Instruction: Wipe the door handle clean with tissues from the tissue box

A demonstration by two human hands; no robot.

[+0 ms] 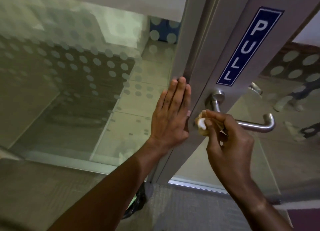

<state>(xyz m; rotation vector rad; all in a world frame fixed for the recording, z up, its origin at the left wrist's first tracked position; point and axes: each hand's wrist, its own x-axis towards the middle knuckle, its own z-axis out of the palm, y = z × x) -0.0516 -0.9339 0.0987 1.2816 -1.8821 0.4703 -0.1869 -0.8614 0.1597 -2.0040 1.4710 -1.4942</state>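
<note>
Pressed the left hand [170,112] flat, fingers straight, against the door frame [195,60]. Pinched a crumpled tissue [202,124] in right hand [230,140] fingers, just beside the door handle [252,125].

Left hand [170,112] flat on the door frame [194,60] blocks the left; right hand [230,137] crowds the door handle [256,125] near its base, far right end open.

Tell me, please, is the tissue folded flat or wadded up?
Wadded: the tissue is a small crumpled lump pinched in the right hand.
</note>
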